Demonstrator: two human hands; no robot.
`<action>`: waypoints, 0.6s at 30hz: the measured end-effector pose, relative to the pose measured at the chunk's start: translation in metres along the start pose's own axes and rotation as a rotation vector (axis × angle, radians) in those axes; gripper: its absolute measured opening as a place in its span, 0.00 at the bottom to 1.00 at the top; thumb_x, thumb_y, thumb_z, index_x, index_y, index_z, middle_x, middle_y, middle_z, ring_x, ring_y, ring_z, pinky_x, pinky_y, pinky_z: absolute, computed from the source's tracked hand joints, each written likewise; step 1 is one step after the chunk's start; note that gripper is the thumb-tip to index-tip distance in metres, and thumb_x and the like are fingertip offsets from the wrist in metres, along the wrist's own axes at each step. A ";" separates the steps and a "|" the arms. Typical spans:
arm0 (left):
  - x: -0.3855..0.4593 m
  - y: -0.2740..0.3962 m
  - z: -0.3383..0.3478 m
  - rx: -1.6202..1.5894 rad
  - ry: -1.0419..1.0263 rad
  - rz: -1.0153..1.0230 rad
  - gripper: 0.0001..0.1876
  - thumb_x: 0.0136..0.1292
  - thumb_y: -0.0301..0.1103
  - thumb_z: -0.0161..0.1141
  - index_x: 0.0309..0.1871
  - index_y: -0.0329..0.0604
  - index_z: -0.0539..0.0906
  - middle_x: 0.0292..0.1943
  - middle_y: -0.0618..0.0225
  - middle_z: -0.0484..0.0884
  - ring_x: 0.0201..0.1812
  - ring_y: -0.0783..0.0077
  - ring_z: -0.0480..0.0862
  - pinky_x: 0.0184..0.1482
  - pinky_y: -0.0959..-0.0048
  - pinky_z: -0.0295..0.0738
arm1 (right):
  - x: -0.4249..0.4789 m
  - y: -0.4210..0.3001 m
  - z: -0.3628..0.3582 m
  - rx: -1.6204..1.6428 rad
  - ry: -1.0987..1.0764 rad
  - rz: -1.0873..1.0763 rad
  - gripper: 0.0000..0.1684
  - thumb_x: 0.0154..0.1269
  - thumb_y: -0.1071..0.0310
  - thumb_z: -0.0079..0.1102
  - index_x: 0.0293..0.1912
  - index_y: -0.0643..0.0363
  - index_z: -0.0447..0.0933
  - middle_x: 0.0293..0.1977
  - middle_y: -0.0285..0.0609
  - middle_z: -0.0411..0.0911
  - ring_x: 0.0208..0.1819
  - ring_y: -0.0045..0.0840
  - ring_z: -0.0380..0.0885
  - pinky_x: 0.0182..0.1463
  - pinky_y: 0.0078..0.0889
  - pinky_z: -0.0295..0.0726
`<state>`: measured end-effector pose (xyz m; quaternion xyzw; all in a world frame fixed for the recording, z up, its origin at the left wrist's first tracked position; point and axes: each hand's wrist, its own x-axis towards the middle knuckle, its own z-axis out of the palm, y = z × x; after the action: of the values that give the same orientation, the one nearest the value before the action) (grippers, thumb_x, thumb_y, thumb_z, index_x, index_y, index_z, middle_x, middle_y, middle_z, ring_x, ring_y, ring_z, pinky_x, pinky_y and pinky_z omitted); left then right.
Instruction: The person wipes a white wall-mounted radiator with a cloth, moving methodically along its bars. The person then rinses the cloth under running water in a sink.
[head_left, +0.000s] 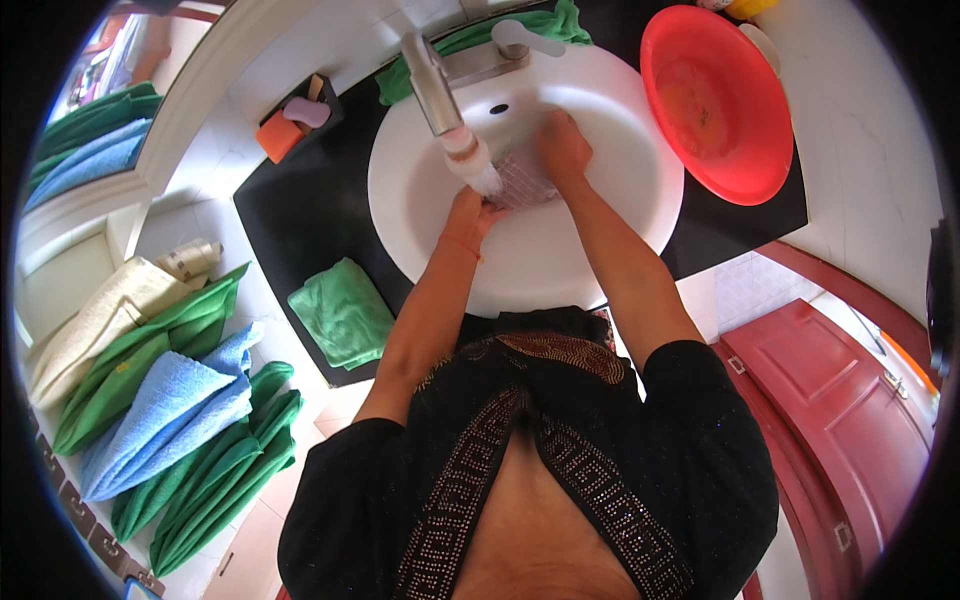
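Observation:
Under the metal faucet (435, 90), water runs into the white washbasin (517, 277). A pale, wet striped cloth (521, 182) is stretched between my two hands inside the bowl. My left hand (478, 208) grips its near-left end just below the stream, with a thin red string around the wrist. My right hand (562, 146), curled and blurred, is at the cloth's far-right end; its fingertips are hidden. Splashing water partly covers the cloth's left side.
A red plastic basin (750, 161) rests to the right on the black countertop (300, 217). A folded green towel (343, 315) lies at left front. Soap bars (306, 112) sit in a dark holder. Several towels (165, 420) hang at left; a red door (840, 420) is at right.

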<state>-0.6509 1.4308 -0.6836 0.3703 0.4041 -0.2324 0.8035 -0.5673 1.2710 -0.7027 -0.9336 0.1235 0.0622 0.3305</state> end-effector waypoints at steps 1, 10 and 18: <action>0.003 -0.005 -0.012 -0.023 0.039 -0.031 0.23 0.68 0.49 0.50 0.61 0.48 0.70 0.58 0.68 0.74 0.58 0.57 0.74 0.61 0.50 0.68 | -0.007 0.010 0.010 0.013 0.077 -0.031 0.24 0.58 0.53 0.59 0.52 0.51 0.72 0.49 0.45 0.77 0.47 0.39 0.78 0.49 0.43 0.76; 0.053 -0.012 -0.040 -0.411 -0.357 -0.039 0.23 0.68 0.47 0.49 0.62 0.50 0.69 0.61 0.67 0.72 0.61 0.63 0.71 0.64 0.59 0.65 | -0.110 -0.041 0.030 0.342 -0.347 -0.004 0.29 0.52 0.47 0.63 0.49 0.55 0.77 0.39 0.51 0.82 0.43 0.43 0.81 0.47 0.40 0.78; 0.050 -0.036 -0.029 -0.285 -0.421 -0.024 0.20 0.71 0.42 0.47 0.62 0.47 0.69 0.62 0.66 0.71 0.61 0.64 0.71 0.65 0.58 0.65 | -0.063 -0.043 0.010 0.095 -0.239 -0.060 0.17 0.58 0.49 0.56 0.36 0.51 0.77 0.32 0.47 0.82 0.38 0.44 0.80 0.45 0.45 0.77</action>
<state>-0.6605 1.4272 -0.7511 0.1918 0.2608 -0.2548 0.9112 -0.6167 1.3210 -0.6721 -0.9062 0.0581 0.1572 0.3883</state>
